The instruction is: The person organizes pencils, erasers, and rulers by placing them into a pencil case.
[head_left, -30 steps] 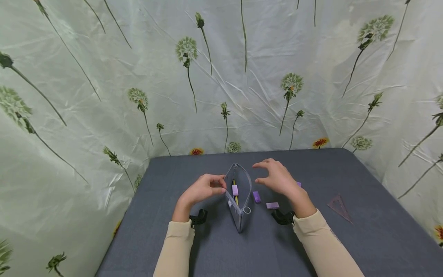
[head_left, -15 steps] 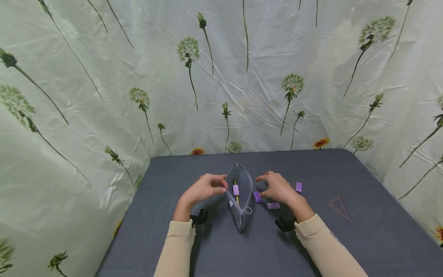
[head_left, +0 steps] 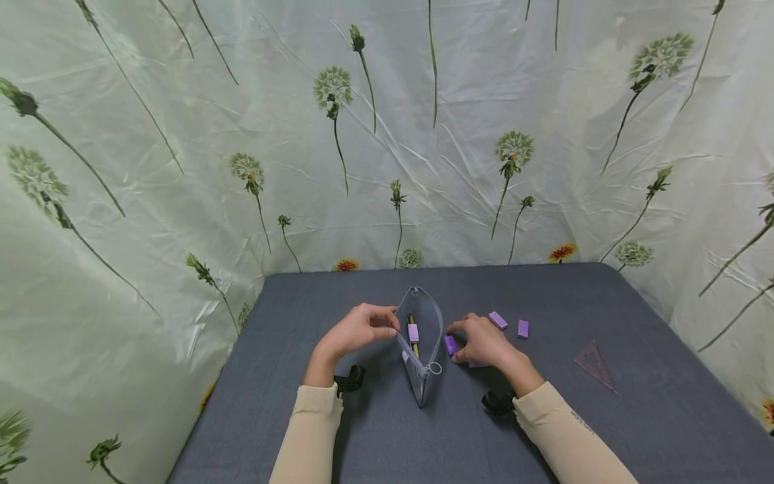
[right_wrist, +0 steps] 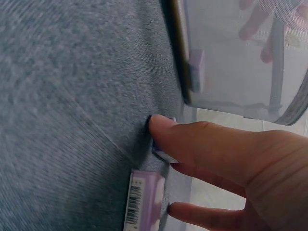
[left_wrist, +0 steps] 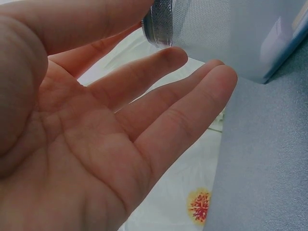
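Note:
My left hand point(head_left: 359, 331) pinches the left rim of a translucent mesh zip pencil pouch point(head_left: 433, 328), which stands upright with its mouth spread. Inside lie a purple eraser point(head_left: 413, 333) and a yellow-and-black pencil point(head_left: 416, 350). Right of the pouch, my right hand point(head_left: 484, 341) reaches down to another purple eraser point(head_left: 450, 345) on the table, thumb and index finger at its two ends. In the right wrist view the thumb point(right_wrist: 207, 139) touches that eraser; the index fingertip is hidden. One more eraser point(right_wrist: 147, 199), with a barcode, lies beside it, partly under my hand in the head view.
Two purple erasers point(head_left: 498, 320) lie beyond my right hand. Farther right is a clear pinkish set square point(head_left: 592, 363). A grey cloth covers the table point(head_left: 363, 444), and a dandelion-print curtain point(head_left: 272, 134) hangs behind and at the sides.
My right hand has come down from beside the pouch's mouth to the nearest eraser, thumb and finger closing in on it. The left hand keeps its hold on the rim.

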Motion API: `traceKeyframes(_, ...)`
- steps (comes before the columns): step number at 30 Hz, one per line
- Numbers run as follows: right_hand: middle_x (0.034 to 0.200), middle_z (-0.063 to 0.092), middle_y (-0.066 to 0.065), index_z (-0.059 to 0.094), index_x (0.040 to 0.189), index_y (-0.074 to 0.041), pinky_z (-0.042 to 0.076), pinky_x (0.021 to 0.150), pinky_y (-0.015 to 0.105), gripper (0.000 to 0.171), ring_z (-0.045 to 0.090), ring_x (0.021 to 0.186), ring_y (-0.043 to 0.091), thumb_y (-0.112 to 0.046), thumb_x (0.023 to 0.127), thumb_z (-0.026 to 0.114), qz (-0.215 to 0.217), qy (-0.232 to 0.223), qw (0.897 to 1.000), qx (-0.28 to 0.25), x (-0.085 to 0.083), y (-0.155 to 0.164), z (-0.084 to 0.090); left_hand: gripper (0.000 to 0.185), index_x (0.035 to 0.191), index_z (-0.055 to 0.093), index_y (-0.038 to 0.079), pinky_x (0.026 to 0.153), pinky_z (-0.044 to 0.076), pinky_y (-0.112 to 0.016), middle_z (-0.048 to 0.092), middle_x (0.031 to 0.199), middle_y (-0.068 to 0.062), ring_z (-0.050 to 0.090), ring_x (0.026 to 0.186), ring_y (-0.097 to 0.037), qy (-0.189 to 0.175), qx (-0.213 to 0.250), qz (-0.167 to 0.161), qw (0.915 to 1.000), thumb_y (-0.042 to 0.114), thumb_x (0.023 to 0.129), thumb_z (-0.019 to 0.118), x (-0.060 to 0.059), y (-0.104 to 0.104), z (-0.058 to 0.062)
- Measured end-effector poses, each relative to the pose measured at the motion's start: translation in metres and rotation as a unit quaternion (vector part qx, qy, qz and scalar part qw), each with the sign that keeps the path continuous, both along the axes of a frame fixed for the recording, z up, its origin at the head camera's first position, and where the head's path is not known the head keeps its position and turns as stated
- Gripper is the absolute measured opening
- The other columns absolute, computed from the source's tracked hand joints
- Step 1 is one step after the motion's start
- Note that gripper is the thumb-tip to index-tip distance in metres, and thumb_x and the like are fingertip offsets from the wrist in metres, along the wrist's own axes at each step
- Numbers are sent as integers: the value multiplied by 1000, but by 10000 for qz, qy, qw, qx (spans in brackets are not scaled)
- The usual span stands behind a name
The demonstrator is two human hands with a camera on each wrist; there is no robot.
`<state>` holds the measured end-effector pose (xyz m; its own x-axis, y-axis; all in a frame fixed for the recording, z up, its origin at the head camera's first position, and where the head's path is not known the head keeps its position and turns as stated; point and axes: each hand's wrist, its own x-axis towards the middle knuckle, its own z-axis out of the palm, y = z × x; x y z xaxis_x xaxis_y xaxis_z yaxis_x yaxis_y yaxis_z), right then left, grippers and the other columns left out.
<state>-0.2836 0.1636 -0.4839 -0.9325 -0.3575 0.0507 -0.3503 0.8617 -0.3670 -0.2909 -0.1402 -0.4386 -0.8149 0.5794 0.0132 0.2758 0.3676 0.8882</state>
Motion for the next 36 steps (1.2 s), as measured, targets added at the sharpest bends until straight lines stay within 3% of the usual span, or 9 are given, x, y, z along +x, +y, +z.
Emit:
traceKeyframes(19,122,62,16,77,107,-19,50,84,58,44,58,109,42,-23,68,95,-248,114,9996,-57,4,-7,-2,8,96,74,17,93,52,-37,44,154,-9,54,131,-20,-7,25,24,10000,11,96,70,3,0,2)
traceKeyframes(36,127,60,18,77,106,-20,48,88,60,39,55,116,43,-28,71,93,-377,218,9990,-25,10,-6,12,8,97,75,17,94,52,-39,43,155,-10,56,129,-19,69,29,27,10000,11,96,70,1,0,-1)
